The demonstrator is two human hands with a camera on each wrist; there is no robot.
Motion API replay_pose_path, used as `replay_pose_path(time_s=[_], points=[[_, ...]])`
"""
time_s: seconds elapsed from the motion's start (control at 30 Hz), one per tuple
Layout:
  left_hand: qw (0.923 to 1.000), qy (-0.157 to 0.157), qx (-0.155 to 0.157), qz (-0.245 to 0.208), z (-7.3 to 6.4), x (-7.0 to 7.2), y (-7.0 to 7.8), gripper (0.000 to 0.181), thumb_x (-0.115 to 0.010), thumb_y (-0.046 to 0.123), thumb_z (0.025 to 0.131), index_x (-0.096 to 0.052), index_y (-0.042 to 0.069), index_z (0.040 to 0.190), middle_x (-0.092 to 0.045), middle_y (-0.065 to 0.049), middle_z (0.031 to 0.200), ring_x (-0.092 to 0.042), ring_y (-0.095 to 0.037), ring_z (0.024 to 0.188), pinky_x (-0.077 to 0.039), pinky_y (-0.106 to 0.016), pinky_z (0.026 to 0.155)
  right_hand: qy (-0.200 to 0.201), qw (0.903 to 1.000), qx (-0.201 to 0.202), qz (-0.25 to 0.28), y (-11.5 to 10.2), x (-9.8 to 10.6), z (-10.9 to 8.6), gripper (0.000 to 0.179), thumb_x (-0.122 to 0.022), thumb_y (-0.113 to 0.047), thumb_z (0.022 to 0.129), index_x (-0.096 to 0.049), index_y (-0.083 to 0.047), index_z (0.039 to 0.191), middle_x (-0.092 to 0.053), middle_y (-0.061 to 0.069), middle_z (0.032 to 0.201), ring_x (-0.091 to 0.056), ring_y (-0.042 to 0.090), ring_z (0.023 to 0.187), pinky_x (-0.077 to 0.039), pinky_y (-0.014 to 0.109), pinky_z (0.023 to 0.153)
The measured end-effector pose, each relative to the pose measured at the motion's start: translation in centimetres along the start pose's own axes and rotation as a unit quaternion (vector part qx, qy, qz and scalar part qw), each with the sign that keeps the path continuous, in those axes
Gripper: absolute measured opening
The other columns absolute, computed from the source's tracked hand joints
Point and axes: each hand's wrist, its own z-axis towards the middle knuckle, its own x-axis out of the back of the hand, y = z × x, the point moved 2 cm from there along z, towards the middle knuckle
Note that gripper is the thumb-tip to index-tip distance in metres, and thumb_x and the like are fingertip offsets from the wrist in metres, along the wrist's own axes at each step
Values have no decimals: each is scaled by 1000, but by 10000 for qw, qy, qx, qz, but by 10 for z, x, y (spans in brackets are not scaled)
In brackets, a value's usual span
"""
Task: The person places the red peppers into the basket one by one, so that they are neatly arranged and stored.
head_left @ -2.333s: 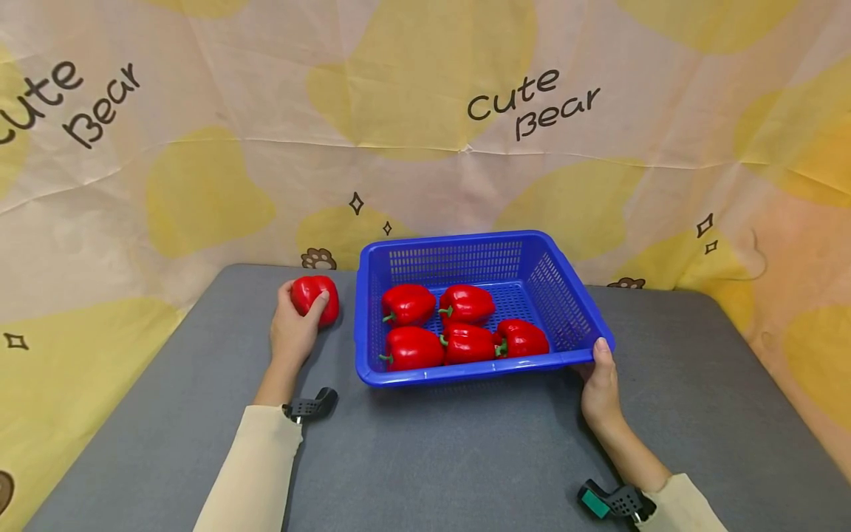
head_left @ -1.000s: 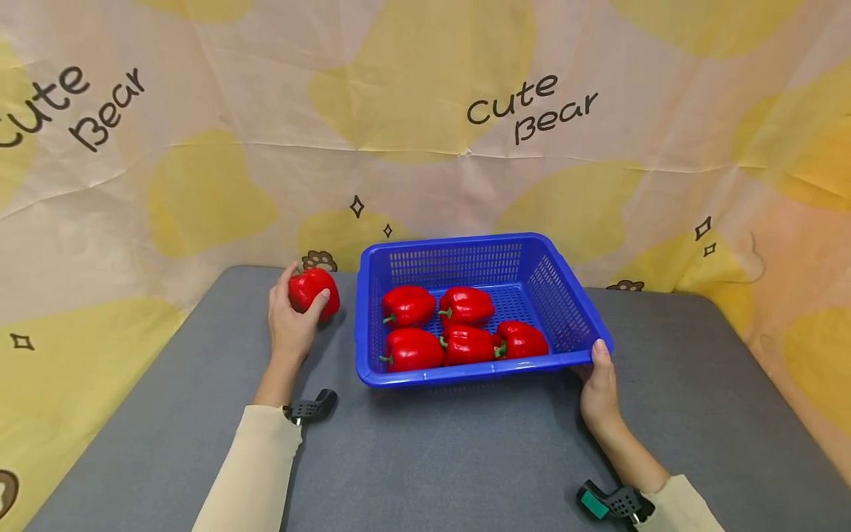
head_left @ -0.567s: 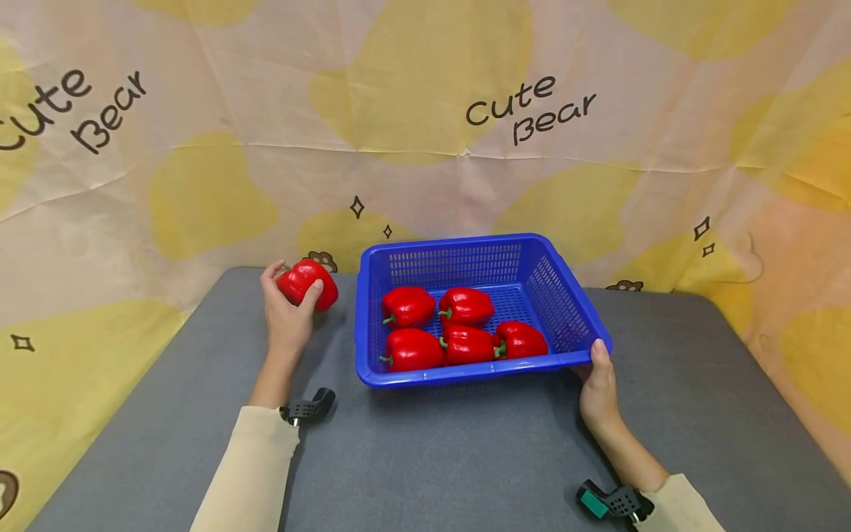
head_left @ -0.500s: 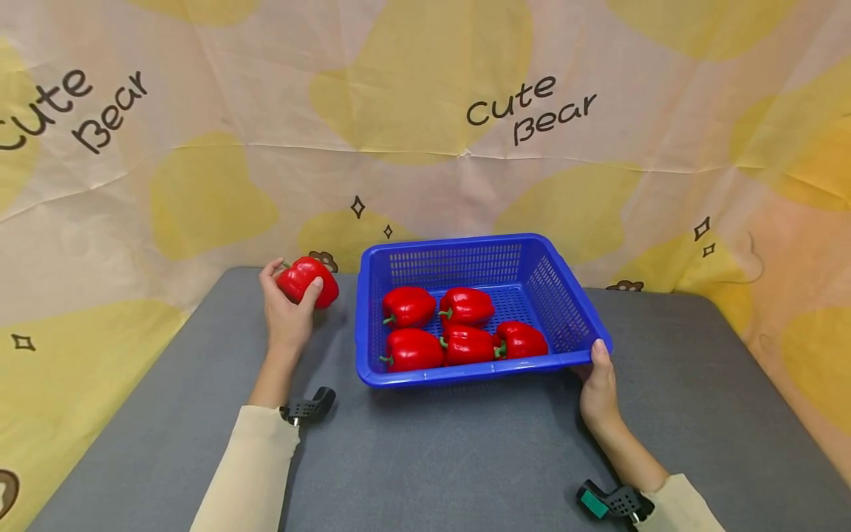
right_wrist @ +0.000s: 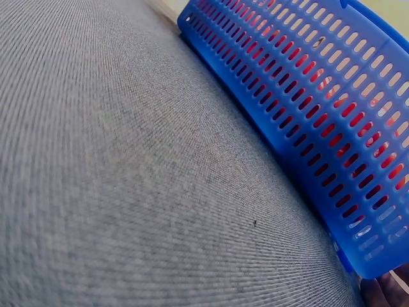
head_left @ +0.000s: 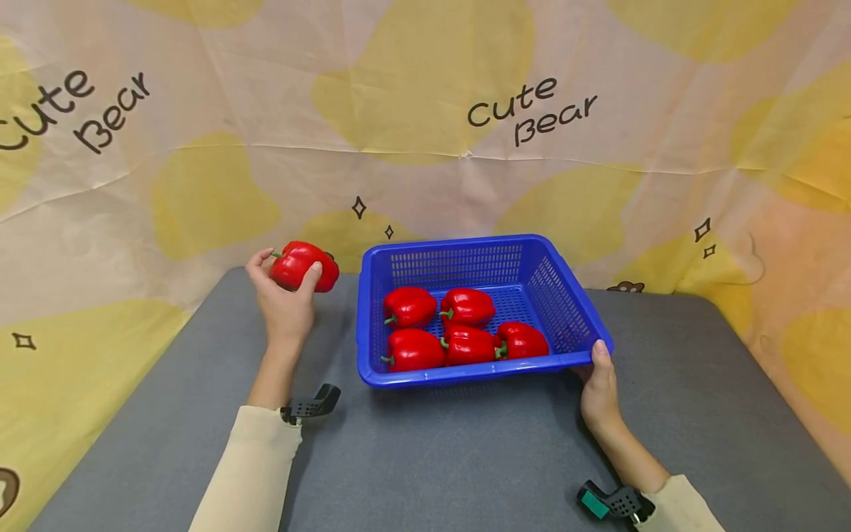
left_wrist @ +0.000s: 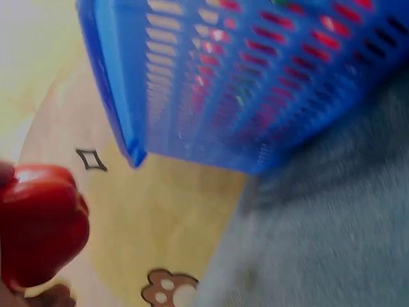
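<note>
My left hand (head_left: 284, 303) grips a red bell pepper (head_left: 297, 266), lifted above the table to the left of the basket, its green stem pointing left. The same bell pepper (left_wrist: 41, 224) shows at the left edge of the left wrist view, with a bit of the hand around it. My right hand (head_left: 600, 391) holds the near right corner of a blue plastic basket (head_left: 432, 375), thumb over the rim and fingers hidden below. Inside, several red bell peppers (head_left: 412, 349) lie on their sides in two rows, stems toward the left.
A grey table (head_left: 452, 458) carries the basket. Behind it hangs a yellow and pink printed cloth (head_left: 425, 103). Each wrist wears a black strap-on device; the left device (head_left: 312, 404) sits above the tabletop.
My left hand has raised the bell pepper from the table and moved it slightly left, turning it so its stem points left. The right hand and basket stay in place.
</note>
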Motion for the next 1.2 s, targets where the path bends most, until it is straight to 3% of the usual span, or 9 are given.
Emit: replay_pose_path(time_s=[0.17, 0.27, 0.43, 0.63, 0.93, 1.03, 1.2], points=[[9965, 519, 192, -622, 0, 2, 15, 70, -77, 22, 86, -34, 20, 140, -51, 3, 127, -52, -13, 124, -55, -31, 99, 2, 10000, -24, 8, 0, 0, 0, 69, -25, -46, 107, -32, 4, 154, -59, -13, 129, -60, -1, 115, -48, 10, 93], [9960, 539, 204, -686, -2, 3, 26, 70, -77, 23, 86, -35, 18, 142, -53, 2, 125, -54, -14, 121, -56, -27, 96, 46, 10000, -3, 29, -1, 0, 0, 68, -25, -45, 108, -34, 5, 152, -61, -14, 127, -61, 0, 113, -48, 11, 92], [9977, 177, 133, -638, -6, -1, 43, 72, -78, 23, 85, -36, 22, 144, -53, -1, 132, -54, -16, 122, -56, -27, 95, 92, 9999, 38, 33, -2, 1, 0, 67, -25, -44, 108, -35, 6, 151, -62, -15, 124, -62, 0, 111, -49, 10, 91], [9986, -267, -170, -417, -16, -8, 57, 75, -79, 21, 85, -36, 22, 146, -53, -2, 138, -54, -16, 124, -57, -29, 97, 129, 9997, 15, 190, -1, 0, -1, 67, -27, -42, 108, -36, 10, 149, -64, -17, 121, -62, -1, 109, -48, 10, 91], [9936, -1007, -163, -494, -29, -29, 68, 70, -75, 20, 88, -37, 19, 147, -57, -4, 137, -58, -17, 117, -56, -18, 87, 90, 9999, -105, 69, 1, -2, -2, 69, -25, -42, 108, -36, 15, 147, -64, -21, 117, -63, -5, 106, -48, 9, 92], [9908, -1262, -186, -441, -33, -41, 73, 70, -75, 21, 88, -37, 19, 147, -57, -6, 136, -59, -18, 116, -57, -24, 89, 108, 9999, -108, 35, 1, -3, -1, 71, -25, -43, 108, -36, 15, 147, -63, -21, 117, -62, -5, 106, -47, 9, 92], [9845, -1661, -320, -472, -42, -66, 86, 72, -76, 23, 86, -38, 18, 147, -56, -8, 138, -60, -22, 118, -57, -45, 96, 149, 9999, -72, 4, 0, -1, -1, 70, -25, -42, 108, -37, 15, 147, -64, -21, 117, -63, -5, 106, -47, 8, 92]])
